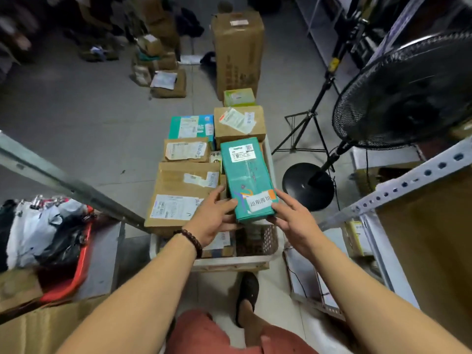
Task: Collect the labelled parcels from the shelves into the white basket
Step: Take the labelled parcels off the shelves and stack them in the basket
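Our fingers (226, 204) curl round the near end of the teal parcel (245, 172), left hand (213, 221) and right hand (293, 218) gripping either side, over the white basket (229, 265). At least 4 labelled boxes (184, 190) already heap it past the rim. We judge collecting well advanced, with this parcel not yet released. The right shelf (398, 190) may hold more.

The room is dim, lit softly from above, and the light falls off into dark corners. The centre is sharpest: the labels on the teal parcel (247, 180) have crisp edges, though the small print stays unreadable. The upper left corner smears into blur. The wide lens bows the left shelf rail (63, 185) and the right shelf upright (408, 182). The black fan (408, 93) shows almost no detail.
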